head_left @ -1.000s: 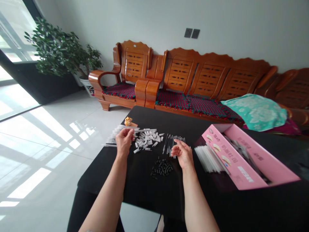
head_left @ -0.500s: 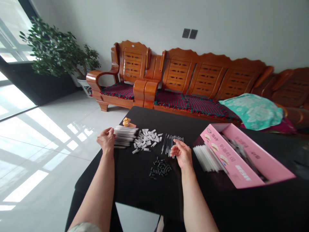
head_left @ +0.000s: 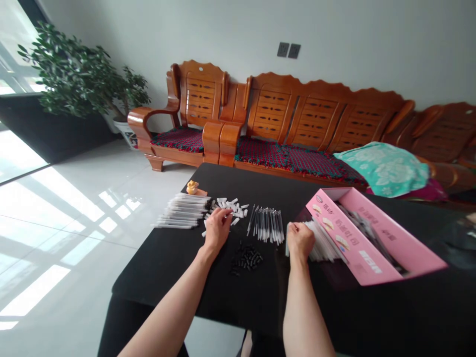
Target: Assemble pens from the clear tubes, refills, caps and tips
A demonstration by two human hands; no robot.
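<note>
My left hand [head_left: 217,225] rests on the scattered white caps [head_left: 232,207] in the middle of the black table [head_left: 230,297], fingers curled down among them. My right hand [head_left: 300,239] is closed on a white tube [head_left: 287,244] at the near end of the bundle of white tubes [head_left: 322,238] beside the pink box [head_left: 368,238]. Between my hands lie a row of thin refills [head_left: 266,218] and a heap of small black pieces [head_left: 247,259]. A stack of finished white pens [head_left: 182,210] lies at the table's left edge.
A small orange figurine [head_left: 192,187] stands behind the pen stack. Wooden chairs and a sofa [head_left: 297,119] with red cushions line the wall, with a green cloth [head_left: 383,168] on them. A potted plant [head_left: 74,74] stands at the left by the window.
My left hand moved right from the pen stack onto the white caps. My right hand moved right from the refills to the white tubes and closed on one.
</note>
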